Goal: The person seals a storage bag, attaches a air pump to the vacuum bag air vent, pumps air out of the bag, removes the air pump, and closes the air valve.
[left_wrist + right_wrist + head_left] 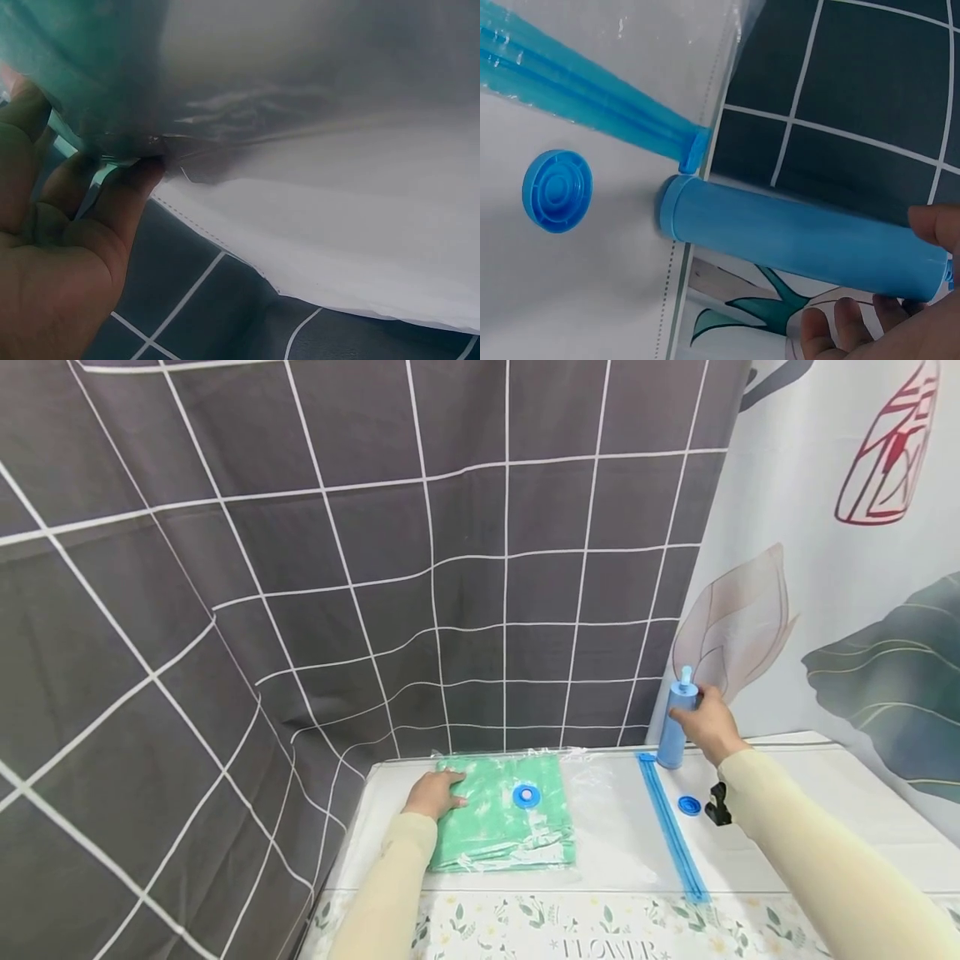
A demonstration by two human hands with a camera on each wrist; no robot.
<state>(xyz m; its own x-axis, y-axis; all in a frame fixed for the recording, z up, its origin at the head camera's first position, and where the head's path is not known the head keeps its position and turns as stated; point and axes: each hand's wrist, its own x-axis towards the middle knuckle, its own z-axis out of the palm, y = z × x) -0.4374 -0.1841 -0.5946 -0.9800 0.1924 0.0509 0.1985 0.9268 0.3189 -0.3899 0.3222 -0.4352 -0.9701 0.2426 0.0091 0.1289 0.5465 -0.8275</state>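
Observation:
A clear plastic vacuum bag (611, 814) with folded green fabric (495, 835) inside lies flat on the table. A round blue valve (527, 796) is on its top. My left hand (435, 795) rests on the bag's left side; in the left wrist view its fingertips (139, 180) touch the bag's edge. My right hand (708, 722) holds the upper end of a blue hand pump (672, 727), which stands upright near the table's back edge. In the right wrist view, the thumb (934, 225) is on one side of the pump and the fingers are curled on the other.
The bag's blue zip strip (671, 827) runs along its right end, with a slider at the far end. A round blue cap (689, 806) lies on the white table (810, 827) to its right. A dark gridded curtain (465, 593) hangs behind and at left.

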